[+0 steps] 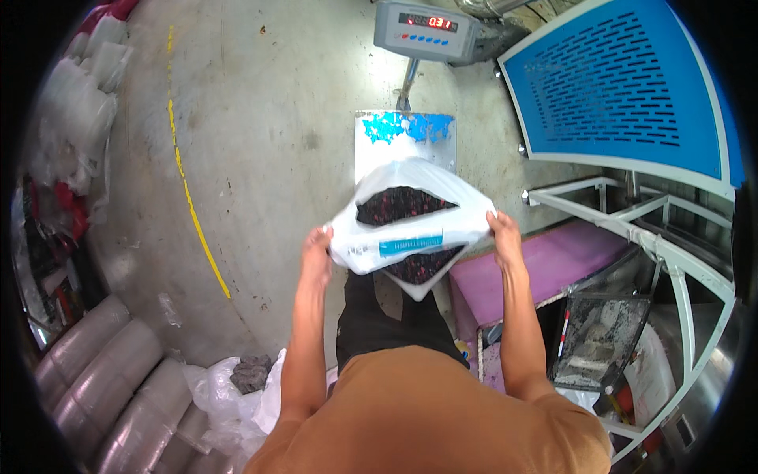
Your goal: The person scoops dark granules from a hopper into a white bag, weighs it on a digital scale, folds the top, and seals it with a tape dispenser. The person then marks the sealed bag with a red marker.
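Note:
Between my two hands is a white plastic bag with a blue label patch. Through its dark openings or clear windows shows a black filling flecked with pink and red; I cannot tell which they are. My left hand grips the bag's left edge and my right hand pinches its right edge. Slightly tilted, the bag hangs in front of my legs and covers the near part of a floor scale's platform, whose blue paint is worn. Beyond it, the scale's grey display is lit with red digits.
A blue slotted panel in a pale metal frame stands at the right. Below it are a purple block and a black tray. Wrapped grey rolls lie lower left, plastic bags upper left. A yellow line marks the floor.

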The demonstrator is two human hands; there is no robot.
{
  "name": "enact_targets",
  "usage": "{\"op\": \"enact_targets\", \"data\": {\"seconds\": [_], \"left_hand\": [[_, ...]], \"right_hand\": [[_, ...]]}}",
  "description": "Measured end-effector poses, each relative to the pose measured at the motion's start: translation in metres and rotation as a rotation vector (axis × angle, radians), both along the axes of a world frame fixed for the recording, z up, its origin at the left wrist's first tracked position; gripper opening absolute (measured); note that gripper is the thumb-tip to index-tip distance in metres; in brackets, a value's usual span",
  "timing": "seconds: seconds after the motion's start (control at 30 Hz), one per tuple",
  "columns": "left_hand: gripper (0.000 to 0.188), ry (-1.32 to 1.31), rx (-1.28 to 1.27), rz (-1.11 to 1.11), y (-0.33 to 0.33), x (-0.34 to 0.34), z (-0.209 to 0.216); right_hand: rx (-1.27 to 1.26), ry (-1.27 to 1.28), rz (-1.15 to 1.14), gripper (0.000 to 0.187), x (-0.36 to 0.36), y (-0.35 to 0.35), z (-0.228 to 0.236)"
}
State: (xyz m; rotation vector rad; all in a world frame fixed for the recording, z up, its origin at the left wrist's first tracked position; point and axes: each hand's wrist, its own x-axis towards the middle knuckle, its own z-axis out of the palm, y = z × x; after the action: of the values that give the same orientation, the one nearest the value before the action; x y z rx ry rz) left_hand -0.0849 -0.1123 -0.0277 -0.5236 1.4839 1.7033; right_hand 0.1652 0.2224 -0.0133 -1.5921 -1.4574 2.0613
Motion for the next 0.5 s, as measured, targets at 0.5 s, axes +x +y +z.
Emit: {"op": "enact_targets", "data": {"seconds": [0.5], "left_hand": [[0.017, 0.073, -0.266, -0.185, 0.030, -0.075, -0.087]], "right_hand": [[0.104, -0.267, 0.119, 0.023, -0.022, 0.039, -0.099]]}}
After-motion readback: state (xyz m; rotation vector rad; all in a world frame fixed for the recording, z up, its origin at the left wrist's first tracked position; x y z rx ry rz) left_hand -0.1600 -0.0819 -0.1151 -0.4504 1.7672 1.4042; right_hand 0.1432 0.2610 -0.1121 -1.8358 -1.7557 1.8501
